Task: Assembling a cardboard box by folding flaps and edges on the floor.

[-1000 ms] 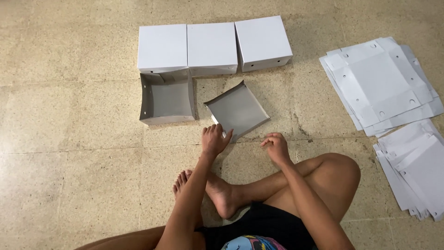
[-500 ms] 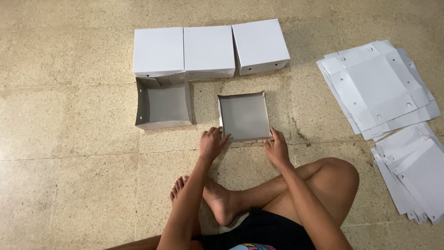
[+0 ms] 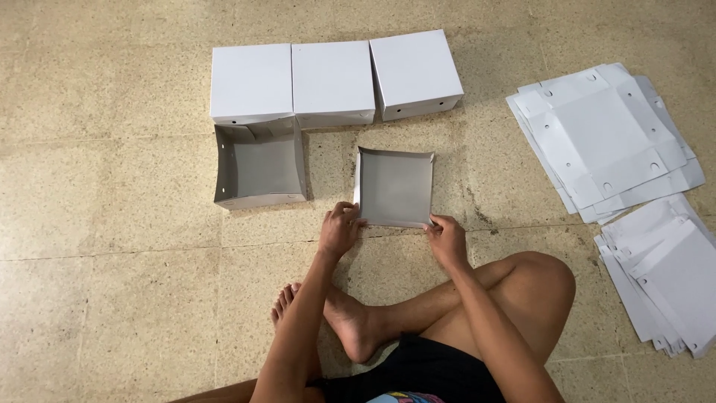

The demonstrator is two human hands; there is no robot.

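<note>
Midway through: three closed white boxes (image 3: 332, 78) and one open box (image 3: 259, 166) done, left hand (image 3: 340, 230) and right hand (image 3: 446, 239) gripping the half-folded tray (image 3: 394, 186) on the floor (image 3: 112, 224), flat sheets (image 3: 604, 138) unfolded.

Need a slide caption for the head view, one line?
Seated on a tiled floor, left hand and right hand grip the near corners of a shallow grey tray.

Head view, steeply down, floor (image 3: 112, 298) near.
</note>
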